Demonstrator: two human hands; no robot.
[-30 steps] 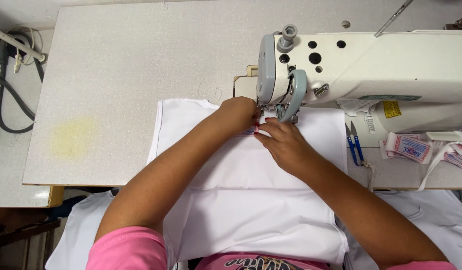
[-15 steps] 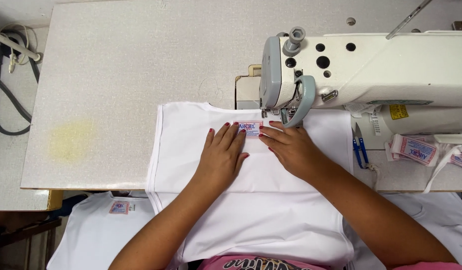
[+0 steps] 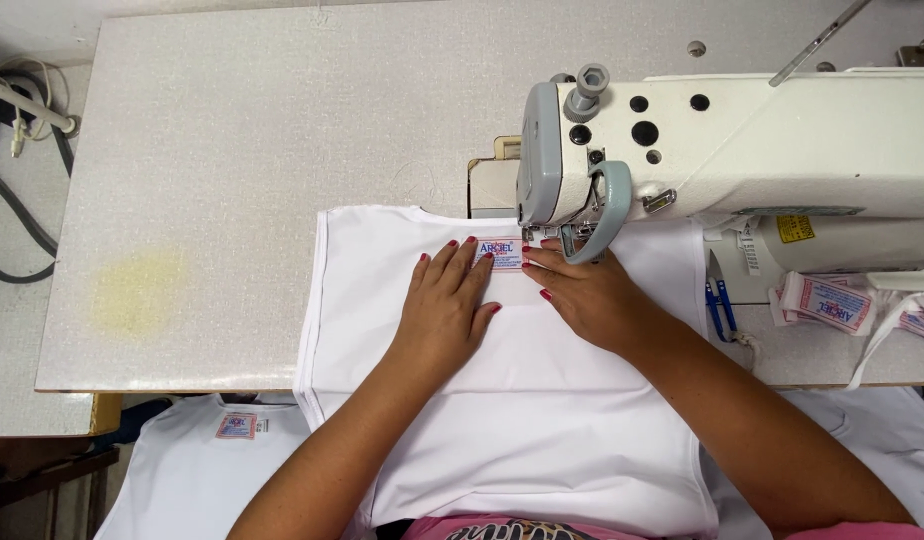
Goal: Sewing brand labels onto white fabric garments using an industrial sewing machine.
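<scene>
- Landmark: sewing machine (image 3: 742, 150) on the table (image 3: 232, 180).
- White garment (image 3: 522, 400) lies flat in front of the machine head, and I see its near part hanging off the table edge.
- Left hand (image 3: 444, 310) rests flat on the garment, fingers open, tips at the label (image 3: 499, 253).
- Right hand (image 3: 590, 295) presses flat, fingers extended, just below the presser foot.
- Blue snips (image 3: 717, 305) lie right of the machine base.

Under my left hand (image 3: 444, 305) and right hand (image 3: 587, 300) lies a plain white garment (image 3: 512, 420). At my fingertips sits a white label (image 3: 499, 253) with blue and red print. Beyond my right hand stands a white and grey sewing machine (image 3: 742, 150). My nails are painted dark pink.
</scene>
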